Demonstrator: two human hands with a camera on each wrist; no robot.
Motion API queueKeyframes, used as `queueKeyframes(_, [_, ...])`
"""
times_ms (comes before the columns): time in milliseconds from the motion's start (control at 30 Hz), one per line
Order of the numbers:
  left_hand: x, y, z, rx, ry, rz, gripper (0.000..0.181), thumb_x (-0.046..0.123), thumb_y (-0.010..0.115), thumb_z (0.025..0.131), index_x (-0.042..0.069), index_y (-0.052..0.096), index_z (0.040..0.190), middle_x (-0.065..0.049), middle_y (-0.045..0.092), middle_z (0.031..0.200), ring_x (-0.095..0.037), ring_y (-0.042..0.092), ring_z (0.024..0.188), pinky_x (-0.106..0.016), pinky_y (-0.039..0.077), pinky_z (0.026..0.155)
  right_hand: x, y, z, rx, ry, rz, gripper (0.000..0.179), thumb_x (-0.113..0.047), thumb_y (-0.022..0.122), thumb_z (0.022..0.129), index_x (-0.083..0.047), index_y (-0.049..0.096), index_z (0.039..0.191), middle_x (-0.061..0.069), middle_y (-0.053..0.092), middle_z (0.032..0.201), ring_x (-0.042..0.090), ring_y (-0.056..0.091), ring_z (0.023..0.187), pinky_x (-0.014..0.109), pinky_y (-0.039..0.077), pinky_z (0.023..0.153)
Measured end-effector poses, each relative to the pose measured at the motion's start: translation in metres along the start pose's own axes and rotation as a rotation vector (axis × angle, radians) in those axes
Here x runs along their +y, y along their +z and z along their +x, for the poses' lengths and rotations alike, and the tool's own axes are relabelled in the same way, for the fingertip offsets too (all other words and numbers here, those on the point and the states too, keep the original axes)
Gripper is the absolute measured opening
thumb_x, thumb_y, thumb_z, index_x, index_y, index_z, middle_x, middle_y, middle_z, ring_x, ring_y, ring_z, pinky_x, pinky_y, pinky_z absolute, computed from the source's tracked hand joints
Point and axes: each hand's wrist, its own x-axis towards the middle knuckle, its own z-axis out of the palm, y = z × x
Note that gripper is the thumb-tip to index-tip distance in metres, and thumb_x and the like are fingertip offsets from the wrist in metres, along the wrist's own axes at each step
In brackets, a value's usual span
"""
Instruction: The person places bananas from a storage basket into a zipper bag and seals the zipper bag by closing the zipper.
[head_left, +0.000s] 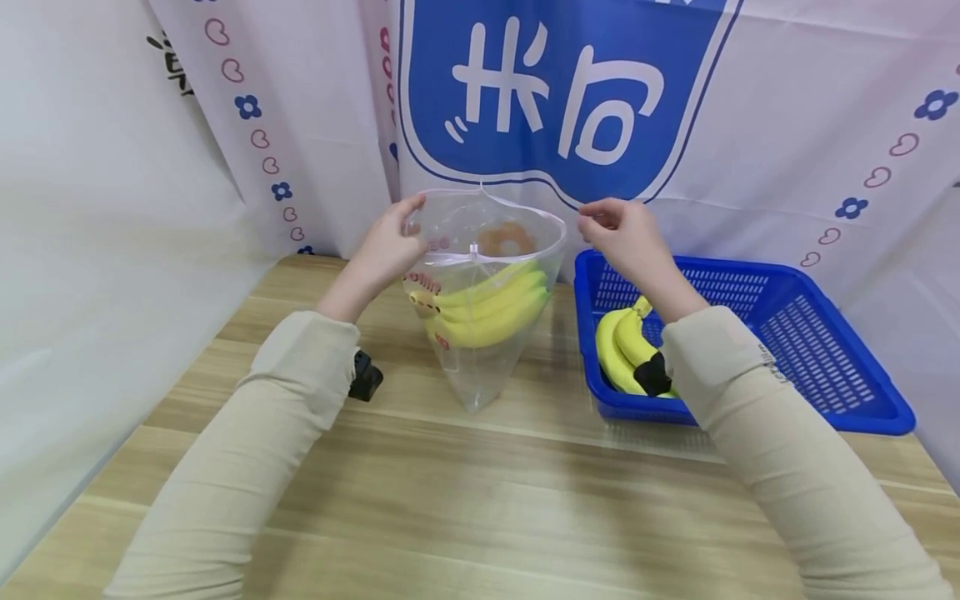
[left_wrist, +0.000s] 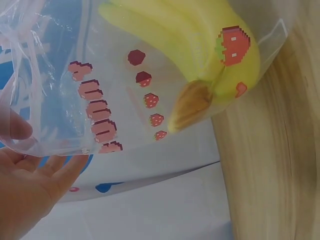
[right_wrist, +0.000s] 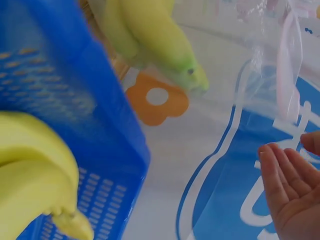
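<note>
Bananas (head_left: pixel 491 308) lie inside a clear bag (head_left: pixel 474 375) whose mouth gapes upward over the table (head_left: pixel 480 508). Left hand (head_left: pixel 382 254) pinches the rim, thumb inside the mouth and fingers outside. Right hand (head_left: pixel 633 242) is just beside the opposite edge, touching nothing – its fingers nearly straight, thumb apart from them. A second bunch (head_left: pixel 617 350) sits in the blue basket (head_left: pixel 587 333). Judging by this, the bagging step is well along – the next move probably calls for the right fingers to take the free edge so the zip can be drawn together.
</note>
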Motion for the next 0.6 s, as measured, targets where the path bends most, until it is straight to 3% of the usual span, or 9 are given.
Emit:
queueKeyframes(367, [-0.001, -0.001, -0.002, -0.002, -0.02, 0.01, 0.075, 0.007, 0.05, 0.088, 0.014, 0.016, 0.154, -0.008, 0.019, 0.161, -0.036, 0.03, 0.143, -0.052, 0.027, 0.117, 0.043, -0.019, -0.016, -0.101, 0.142, -0.137, 0.046, -0.028, 0.044, 0.099, -0.002, 0.048, 0.136, 0.026, 0.051, 0.136, 0.038, 0.05, 0.12, 0.053, 0.044, 0.101])
queueKeyframes(600, [-0.004, 0.0, -0.002, -0.004, -0.038, 0.0, 0.074, 0.01, 0.052, 0.09, 0.015, 0.014, 0.154, -0.007, 0.017, 0.161, -0.036, 0.031, 0.143, -0.052, 0.029, 0.115, 0.078, -0.023, -0.028, -0.261, 0.202, -0.246, 0.056, -0.036, 0.042, 0.1, 0.001, 0.039, 0.142, 0.031, 0.042, 0.141, 0.046, 0.044, 0.126, 0.059, 0.041, 0.102])
